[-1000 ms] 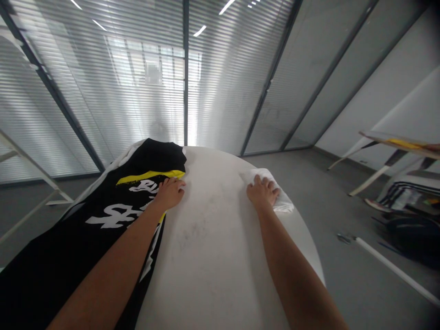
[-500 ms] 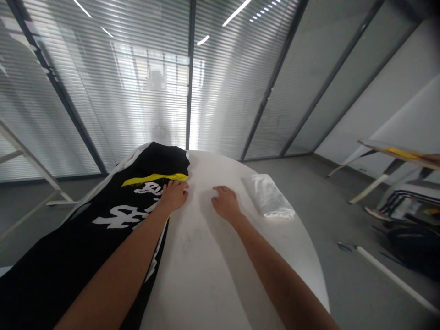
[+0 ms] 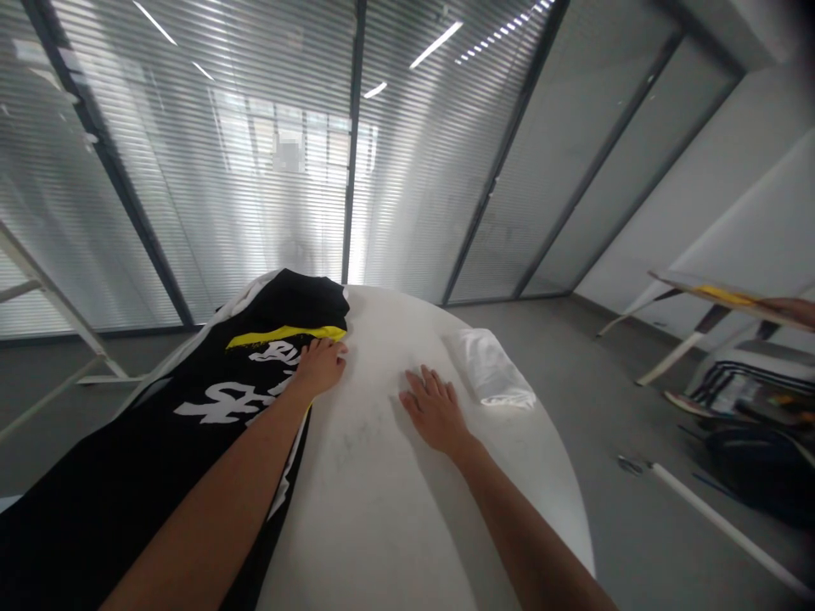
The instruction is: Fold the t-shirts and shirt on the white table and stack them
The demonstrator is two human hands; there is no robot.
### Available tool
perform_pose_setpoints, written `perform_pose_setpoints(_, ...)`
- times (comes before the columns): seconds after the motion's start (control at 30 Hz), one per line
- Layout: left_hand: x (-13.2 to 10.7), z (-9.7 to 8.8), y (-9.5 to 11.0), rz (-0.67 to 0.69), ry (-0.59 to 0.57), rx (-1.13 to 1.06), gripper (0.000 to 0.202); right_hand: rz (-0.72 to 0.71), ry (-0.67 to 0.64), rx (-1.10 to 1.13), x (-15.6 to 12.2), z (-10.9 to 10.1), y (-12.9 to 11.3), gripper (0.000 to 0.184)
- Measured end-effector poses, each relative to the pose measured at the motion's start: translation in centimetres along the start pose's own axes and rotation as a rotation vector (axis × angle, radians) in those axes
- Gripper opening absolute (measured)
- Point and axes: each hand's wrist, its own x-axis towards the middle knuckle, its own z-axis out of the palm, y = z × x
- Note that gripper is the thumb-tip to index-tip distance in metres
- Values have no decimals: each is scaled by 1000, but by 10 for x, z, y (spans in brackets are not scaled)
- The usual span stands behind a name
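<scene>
Resting left hand [image 3: 322, 367] on black printed garment [image 3: 238, 399], fingers together; right hand [image 3: 434, 411] lying flat, fingers spread, on white surface [image 3: 382, 518] near folded white cloth [image 3: 489, 368].

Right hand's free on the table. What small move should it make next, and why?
Probably slide the right hand over to take the white cloth: it lies just beyond the fingers, and the table shows grey smudges nearby. The left hand rests on the black garment, so the right is the free one.
</scene>
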Motion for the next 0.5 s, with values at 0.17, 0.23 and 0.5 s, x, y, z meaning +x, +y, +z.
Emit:
perform_pose_setpoints(0.17, 1, -6, -2, 0, -88, -79, 33, -14, -7, -11, 1, 4, 4, 59)
perform_pose_setpoints(0.23, 1, -9, -3, 18, -102, -94, 33, -13, -12, -15, 2, 3, 5, 59)
perform_pose_setpoints(0.5, 1, -23, 4, 66, -116, -124, 31, 1, -23, 13, 2, -1, 8, 59)
